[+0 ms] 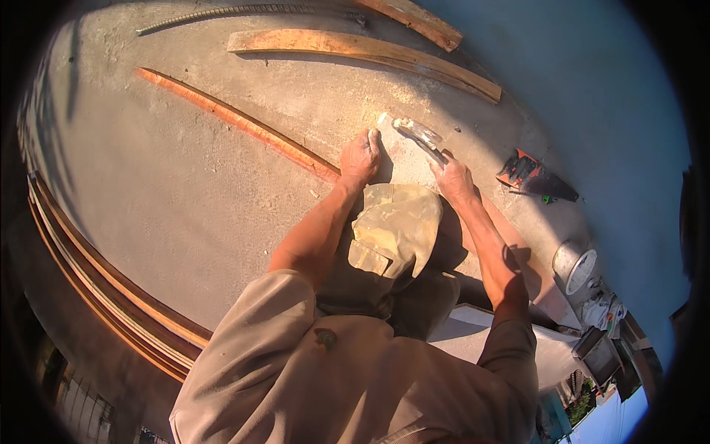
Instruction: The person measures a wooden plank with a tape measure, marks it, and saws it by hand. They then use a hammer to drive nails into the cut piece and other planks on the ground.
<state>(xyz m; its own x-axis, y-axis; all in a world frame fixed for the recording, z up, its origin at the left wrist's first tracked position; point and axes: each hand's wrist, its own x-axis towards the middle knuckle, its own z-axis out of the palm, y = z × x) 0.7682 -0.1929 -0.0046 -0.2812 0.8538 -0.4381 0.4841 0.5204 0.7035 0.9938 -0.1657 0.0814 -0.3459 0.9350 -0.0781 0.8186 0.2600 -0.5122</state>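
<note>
My left hand (360, 157) is closed in a fist, thumb uppermost, beside the near end of a reddish wooden strip (237, 121). What its fingers grip, if anything, is hidden. My right hand (454, 180) is wrapped round the dark handle of a hand tool with a shiny metal end (418, 133). That end points up and left, toward my left hand, and is partly blurred, so its exact kind cannot be made out. Between the hands lies pale, dusty ground. My bent knee in tan trousers (398, 222) sits just below them.
Two timber pieces, a long board (362, 50) and a shorter one (418, 21), lie beyond my hands near a ribbed metal bar (222, 11). A red-and-black object (532, 176) and a white bucket (575, 266) stand right. Long boards (111, 277) are stacked left. A bluish wall rises right.
</note>
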